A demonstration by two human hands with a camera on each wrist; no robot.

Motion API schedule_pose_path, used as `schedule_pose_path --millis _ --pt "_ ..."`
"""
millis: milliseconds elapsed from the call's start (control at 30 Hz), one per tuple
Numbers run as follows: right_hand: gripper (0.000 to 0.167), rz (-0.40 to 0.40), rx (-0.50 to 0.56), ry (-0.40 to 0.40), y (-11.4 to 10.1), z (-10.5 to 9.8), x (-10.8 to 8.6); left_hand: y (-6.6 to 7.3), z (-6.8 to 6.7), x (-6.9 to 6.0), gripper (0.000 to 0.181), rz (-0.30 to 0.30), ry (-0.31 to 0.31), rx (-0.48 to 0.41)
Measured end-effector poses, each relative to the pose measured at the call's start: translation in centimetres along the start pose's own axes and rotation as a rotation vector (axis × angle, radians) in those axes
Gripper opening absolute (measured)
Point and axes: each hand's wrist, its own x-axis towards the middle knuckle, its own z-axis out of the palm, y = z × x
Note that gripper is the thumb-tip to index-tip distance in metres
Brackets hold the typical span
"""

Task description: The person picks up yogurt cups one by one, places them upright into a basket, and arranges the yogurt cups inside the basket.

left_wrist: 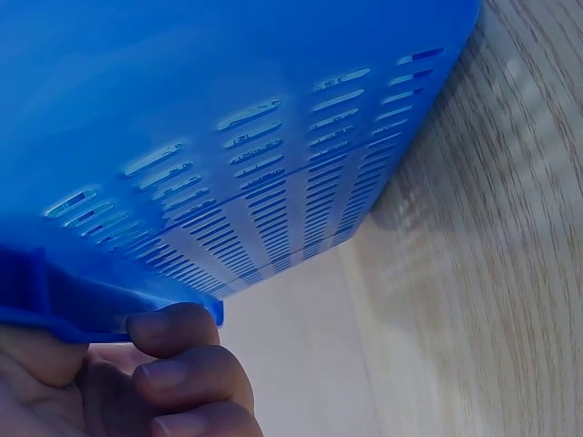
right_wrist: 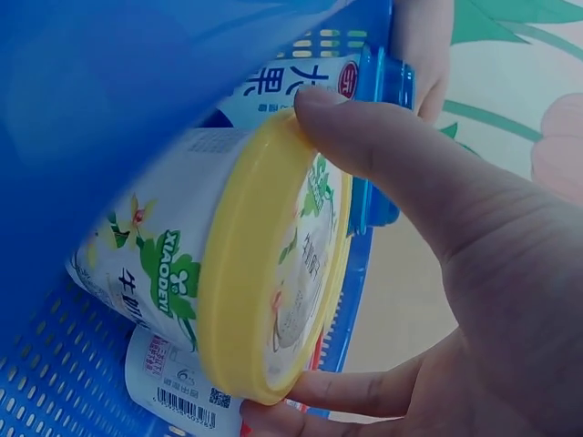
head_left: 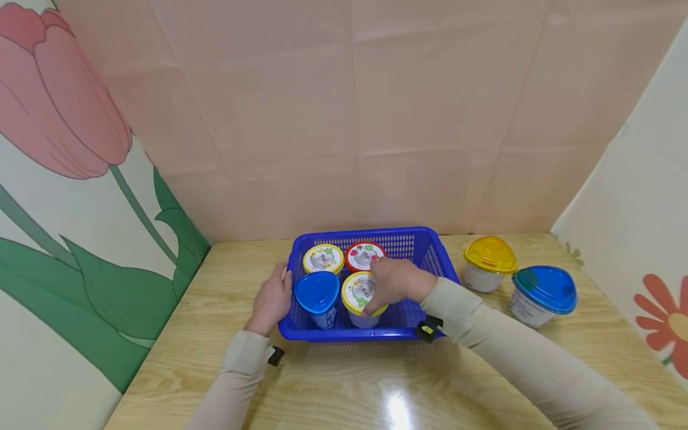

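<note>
A blue plastic basket (head_left: 371,337) stands on the table with several lidded tubs inside. My left hand (head_left: 272,300) holds the basket's left rim, and in the left wrist view its fingers (left_wrist: 196,373) curl at the rim's underside. With thumb and fingertips on opposite edges of the lid, my right hand (head_left: 400,280) pinches a white tub with a yellow lid (right_wrist: 241,264), at the basket's front. Beside it is a cup with a blue lid (head_left: 317,292). Behind them sit another yellow-lidded tub (head_left: 323,259) and a red-lidded tub (head_left: 363,255).
Right of the basket, a tub with a domed yellow lid (head_left: 490,257) and a tub with a blue lid (head_left: 544,292) stand on the wooden table (head_left: 344,388). A pinkish covering (head_left: 349,119) hangs behind, and flower-decorated panels flank both sides.
</note>
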Motion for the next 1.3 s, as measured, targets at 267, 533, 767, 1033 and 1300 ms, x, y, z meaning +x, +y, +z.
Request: schedule_pose_path --millis 267,533,767,1033,1300 --pt "0.07 0.029 -0.026 0.008 -0.4 0.3 0.0 -0.1 0.1 -0.1 0.046 -0.002 0.005 -0.007" --pt "0.064 0.046 -0.02 -0.024 -0.5 0.3 -0.2 -0.2 0.3 -0.1 0.046 -0.021 -0.004 -0.006" --pt "0.065 0.038 -0.007 -0.007 -0.3 0.3 -0.2 0.3 -0.1 0.0 0.047 -0.024 -0.01 -0.012" --pt "0.069 0.036 -0.005 -0.013 0.4 0.2 -0.5 0.3 0.0 -0.1 0.047 -0.033 -0.014 -0.008" --pt "0.074 0.043 0.062 -0.021 1.6 -0.8 -1.4 0.3 -0.1 -0.1 0.047 -0.033 -0.013 -0.009"
